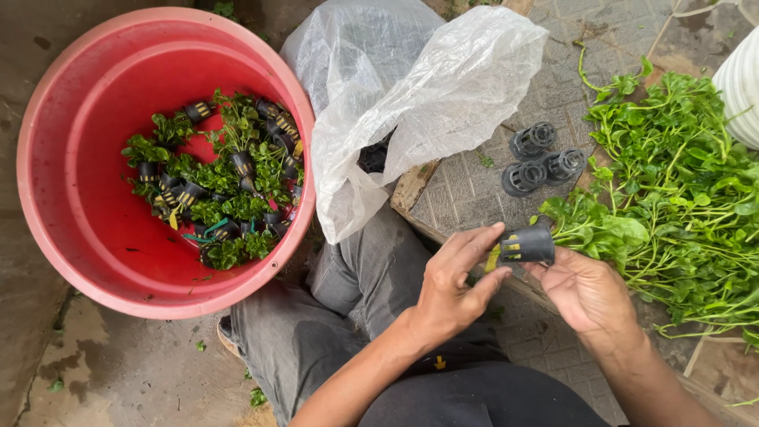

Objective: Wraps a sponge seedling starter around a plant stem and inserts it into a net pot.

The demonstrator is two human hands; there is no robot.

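My left hand (456,278) and my right hand (581,289) together hold a small black slotted net cup (528,244) with a yellow piece at its side. The left fingers pinch the cup's left end; the right fingers support it from below and the right. The cup is held just at the edge of a heap of leafy green cuttings (672,198) lying to the right. A big red basin (75,198) at the left holds several black cups with green plants (217,186) set in them.
A clear plastic sack (427,87) lies open in the middle with more black cups inside. Three loose empty cups (541,158) rest on a patterned tile. My grey-trousered knees fill the bottom centre. A white ribbed container (743,83) stands at the right edge.
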